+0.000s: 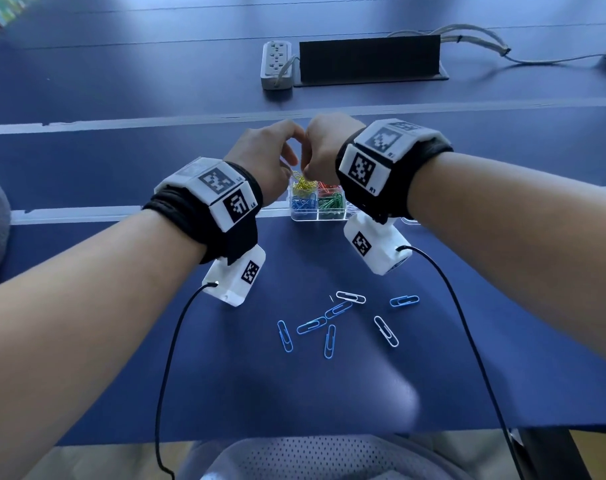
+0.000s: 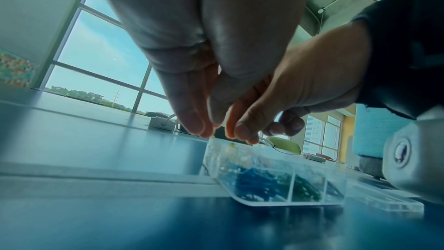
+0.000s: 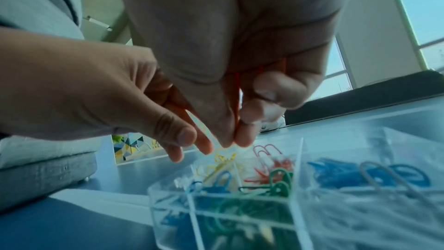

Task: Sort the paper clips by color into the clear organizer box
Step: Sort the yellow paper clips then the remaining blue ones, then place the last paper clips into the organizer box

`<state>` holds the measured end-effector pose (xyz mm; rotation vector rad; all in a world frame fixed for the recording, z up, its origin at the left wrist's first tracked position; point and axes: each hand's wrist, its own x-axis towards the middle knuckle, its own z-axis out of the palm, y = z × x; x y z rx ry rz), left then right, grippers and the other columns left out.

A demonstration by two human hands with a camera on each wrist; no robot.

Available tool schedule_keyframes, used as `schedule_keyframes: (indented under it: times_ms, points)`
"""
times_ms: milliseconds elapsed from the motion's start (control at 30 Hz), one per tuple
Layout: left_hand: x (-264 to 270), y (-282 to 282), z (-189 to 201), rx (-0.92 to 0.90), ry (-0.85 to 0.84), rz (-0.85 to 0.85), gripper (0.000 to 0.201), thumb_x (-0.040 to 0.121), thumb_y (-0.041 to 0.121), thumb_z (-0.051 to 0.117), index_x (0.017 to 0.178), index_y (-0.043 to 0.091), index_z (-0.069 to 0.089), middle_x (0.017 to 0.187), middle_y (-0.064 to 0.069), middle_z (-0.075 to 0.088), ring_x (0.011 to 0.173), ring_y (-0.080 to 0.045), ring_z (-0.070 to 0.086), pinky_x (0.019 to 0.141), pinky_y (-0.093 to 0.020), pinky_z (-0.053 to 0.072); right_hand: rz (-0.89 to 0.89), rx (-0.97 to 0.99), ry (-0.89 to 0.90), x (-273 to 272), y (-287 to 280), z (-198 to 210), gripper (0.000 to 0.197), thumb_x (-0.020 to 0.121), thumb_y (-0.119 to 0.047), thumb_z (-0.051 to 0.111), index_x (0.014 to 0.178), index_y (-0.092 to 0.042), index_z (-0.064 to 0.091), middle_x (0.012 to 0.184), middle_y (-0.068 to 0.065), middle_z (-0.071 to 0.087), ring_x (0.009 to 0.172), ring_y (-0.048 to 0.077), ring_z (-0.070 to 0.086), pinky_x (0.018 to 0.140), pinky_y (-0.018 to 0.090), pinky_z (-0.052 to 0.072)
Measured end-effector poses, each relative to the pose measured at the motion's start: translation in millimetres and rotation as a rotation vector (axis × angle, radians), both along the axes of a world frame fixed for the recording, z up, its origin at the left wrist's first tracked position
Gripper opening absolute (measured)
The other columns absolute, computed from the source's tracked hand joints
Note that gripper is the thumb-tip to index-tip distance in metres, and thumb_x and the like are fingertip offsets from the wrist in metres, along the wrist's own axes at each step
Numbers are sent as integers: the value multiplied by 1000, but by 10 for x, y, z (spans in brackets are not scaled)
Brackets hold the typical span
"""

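Note:
The clear organizer box (image 1: 317,216) (image 2: 276,187) (image 3: 216,216) holds yellow clips (image 1: 303,187) (image 3: 223,156), red clips (image 1: 327,187) (image 3: 266,151), blue clips (image 1: 303,203) and green clips (image 1: 331,202) in separate compartments. Both hands hover close together over its far side. My right hand (image 1: 324,150) (image 3: 236,138) pinches a red paper clip (image 3: 238,90) between thumb and fingers. My left hand (image 1: 272,157) (image 2: 206,128) (image 3: 190,144) points its fingers down above the yellow compartment, with nothing plainly held. Several loose blue clips (image 1: 310,325) and white clips (image 1: 350,296) lie on the table nearer me.
To the right of the box lies a clear part (image 3: 384,178) with blue and white clips in it. A power strip (image 1: 276,65) and a black cable cover (image 1: 369,58) sit far back. Black camera cables (image 1: 170,358) hang from both wrists over the table's front edge.

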<state>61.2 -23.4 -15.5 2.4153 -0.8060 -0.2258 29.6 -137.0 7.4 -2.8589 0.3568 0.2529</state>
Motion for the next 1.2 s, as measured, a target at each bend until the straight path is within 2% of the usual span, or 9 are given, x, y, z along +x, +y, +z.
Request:
schedule_keyframes:
  times_ms: [200, 400, 567, 700, 767, 867, 1000, 1067, 1200]
  points:
    - [-48, 7, -26, 116, -21, -80, 54, 83, -4, 49, 126, 29, 49, 96, 4, 71, 88, -17, 65, 83, -30, 53, -11, 14, 32, -69, -78, 15, 24, 81, -10, 57, 100, -10, 72, 74, 5, 61, 62, 19, 54, 47, 21, 38]
    - [-69, -5, -47, 88, -83, -66, 43, 83, 0, 51, 119, 24, 53, 93, 4, 63, 85, -18, 58, 82, -30, 49, 41, 38, -1, -205, -94, -21, 28, 86, -13, 59, 109, -23, 69, 76, -7, 54, 66, 13, 51, 44, 17, 30]
    - [-111, 26, -43, 129, -86, -59, 45, 83, 3, 48, 122, 26, 52, 98, 5, 61, 86, -19, 55, 85, -33, 50, 56, 23, 6, -227, -28, -55, 30, 88, -14, 51, 111, -22, 69, 113, 3, 66, 84, 20, 57, 60, 21, 40]
    - [-167, 70, 12, 98, -96, -72, 39, 85, 12, 54, 121, 26, 52, 92, 6, 59, 86, -19, 56, 84, -32, 47, 64, 74, -33, -268, -68, -8, 35, 87, -8, 48, 110, -24, 70, 84, -6, 60, 74, 15, 54, 53, 19, 36]
    - [-219, 122, 53, 81, -117, -95, 36, 84, 16, 58, 119, 23, 52, 90, 5, 59, 83, -18, 53, 82, -31, 45, 86, 87, -81, -359, -100, 29, 31, 86, -10, 50, 104, -24, 71, 73, -11, 54, 78, 14, 54, 63, 19, 40]
    - [-372, 222, 118, 99, -122, -172, 18, 82, 18, 61, 100, 18, 62, 76, 4, 59, 66, -12, 52, 69, -20, 43, 200, 39, -134, -645, -96, 57, 25, 83, -15, 55, 95, -24, 74, 78, -7, 57, 81, 15, 55, 75, 21, 41]
    - [-614, 367, 124, 252, -39, -365, 4, 78, 26, 68, 75, 26, 65, 60, 9, 58, 54, 3, 52, 55, -4, 37, 372, -34, 35, -1132, -66, 53, 23, 79, -13, 57, 89, -23, 76, 79, -6, 68, 80, 14, 62, 70, 14, 45]
    - [-718, 430, 99, 331, 12, -418, 7, 77, 31, 69, 72, 30, 65, 60, 10, 62, 56, 4, 54, 55, -4, 38, 385, -66, 111, -1324, -86, 24, 23, 79, -15, 58, 92, -25, 75, 83, -9, 71, 79, 9, 60, 53, 4, 37]
    - [-867, 439, 59, 395, 18, -470, 4, 80, 30, 67, 80, 26, 69, 64, 12, 63, 55, 4, 53, 57, -6, 37, 357, -56, 184, -1523, -167, -47, 23, 79, -18, 65, 99, -26, 73, 71, -12, 60, 73, 6, 51, 58, 15, 39]
